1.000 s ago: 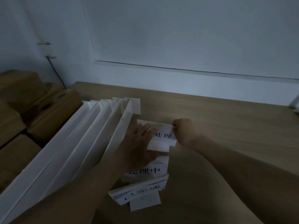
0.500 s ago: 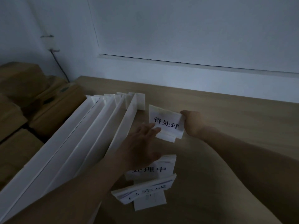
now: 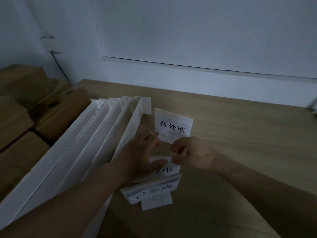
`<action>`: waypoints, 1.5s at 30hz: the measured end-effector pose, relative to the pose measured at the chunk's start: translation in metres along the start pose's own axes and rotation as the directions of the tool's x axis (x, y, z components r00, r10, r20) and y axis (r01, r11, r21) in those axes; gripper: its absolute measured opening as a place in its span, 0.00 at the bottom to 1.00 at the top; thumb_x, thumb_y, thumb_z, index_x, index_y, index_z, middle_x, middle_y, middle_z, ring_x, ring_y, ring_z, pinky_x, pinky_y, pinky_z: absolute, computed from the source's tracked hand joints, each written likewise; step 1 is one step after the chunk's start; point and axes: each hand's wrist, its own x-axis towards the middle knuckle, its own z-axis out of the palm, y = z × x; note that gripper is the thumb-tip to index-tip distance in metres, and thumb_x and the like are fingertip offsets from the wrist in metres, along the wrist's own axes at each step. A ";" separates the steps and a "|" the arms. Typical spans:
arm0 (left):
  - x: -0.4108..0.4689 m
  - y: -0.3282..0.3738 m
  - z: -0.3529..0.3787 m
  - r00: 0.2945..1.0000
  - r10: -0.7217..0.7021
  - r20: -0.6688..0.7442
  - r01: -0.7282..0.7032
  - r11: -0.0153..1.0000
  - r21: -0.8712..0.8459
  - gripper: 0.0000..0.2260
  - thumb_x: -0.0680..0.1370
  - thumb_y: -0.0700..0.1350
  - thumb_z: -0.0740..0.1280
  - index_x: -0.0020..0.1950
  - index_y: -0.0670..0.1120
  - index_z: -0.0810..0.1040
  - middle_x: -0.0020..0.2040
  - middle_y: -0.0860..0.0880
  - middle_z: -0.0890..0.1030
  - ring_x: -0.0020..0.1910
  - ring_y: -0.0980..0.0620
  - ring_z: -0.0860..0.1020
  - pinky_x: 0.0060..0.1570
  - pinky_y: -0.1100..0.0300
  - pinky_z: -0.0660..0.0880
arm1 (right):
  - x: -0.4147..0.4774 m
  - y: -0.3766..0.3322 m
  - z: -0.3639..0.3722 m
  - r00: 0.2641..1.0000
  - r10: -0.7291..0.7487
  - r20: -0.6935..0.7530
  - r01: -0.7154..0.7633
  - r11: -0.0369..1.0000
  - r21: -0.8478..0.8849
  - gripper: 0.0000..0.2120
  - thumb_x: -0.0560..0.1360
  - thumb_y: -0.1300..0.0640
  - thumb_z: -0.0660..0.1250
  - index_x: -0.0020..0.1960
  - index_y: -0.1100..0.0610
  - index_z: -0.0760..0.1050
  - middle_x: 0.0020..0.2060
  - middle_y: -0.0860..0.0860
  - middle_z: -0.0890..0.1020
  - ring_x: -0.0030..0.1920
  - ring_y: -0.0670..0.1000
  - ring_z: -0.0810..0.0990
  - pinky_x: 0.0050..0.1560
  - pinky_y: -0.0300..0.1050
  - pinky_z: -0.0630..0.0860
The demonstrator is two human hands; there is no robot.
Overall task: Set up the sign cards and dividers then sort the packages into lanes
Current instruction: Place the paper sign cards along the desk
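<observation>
First sign card (image 3: 173,125): I see it upright on its own foot, toward the table's far edge, with nothing touching it; half a second ago the right hand was carrying it tilted in the air.
Second sign card (image 3: 169,170): it lies nearer me than the first, partly covered by both hands, and only its last printed character shows clearly.
Right hand (image 3: 195,152): it has let go of the first card and come down here, and thumb and forefinger now pinch the second card's top edge.
Left hand (image 3: 140,157): the thumb lies against that same top edge; I cannot tell whether the fingers close behind it.
Third sign card (image 3: 152,190): it lies flat, nearest the table's near edge, where it was before.
Card make: stiff white rectangles with black print, each with a small folded tab as a base.
Dividers (image 3: 89,148): long, thin, smooth white boards stand on edge, packed side by side along the table's left edge.
Packages (image 3: 22,103): dull brown cardboard boxes are stacked beyond the left edge.
Table (image 3: 240,134): the top is pale wood grain.
</observation>
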 end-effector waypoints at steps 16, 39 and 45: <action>-0.024 0.045 -0.003 0.998 0.063 0.026 -0.066 0.991 0.116 0.27 0.67 0.70 0.63 0.53 0.50 0.74 0.56 0.53 0.69 0.52 0.54 0.69 0.46 0.55 0.72 | -0.037 0.037 0.011 0.970 0.152 -0.190 -0.172 0.980 -0.098 0.08 0.78 0.54 0.64 0.52 0.51 0.83 0.41 0.50 0.85 0.41 0.50 0.83 0.44 0.46 0.80; 0.015 0.115 0.045 0.929 -0.111 0.352 -0.055 0.902 0.429 0.12 0.79 0.43 0.63 0.61 0.53 0.73 0.57 0.53 0.77 0.54 0.52 0.74 0.48 0.58 0.69 | -0.168 0.211 -0.116 0.729 0.381 -0.569 -0.442 0.896 0.034 0.08 0.80 0.64 0.61 0.49 0.61 0.79 0.42 0.57 0.81 0.41 0.58 0.77 0.32 0.40 0.65; 0.045 0.162 0.059 0.951 -0.072 0.300 -0.048 0.926 0.375 0.09 0.79 0.42 0.63 0.58 0.51 0.74 0.54 0.52 0.77 0.44 0.54 0.71 0.42 0.59 0.62 | -0.193 0.252 -0.143 0.692 0.415 -0.591 -0.485 0.873 0.045 0.07 0.80 0.62 0.61 0.48 0.60 0.78 0.43 0.58 0.81 0.42 0.60 0.78 0.36 0.46 0.68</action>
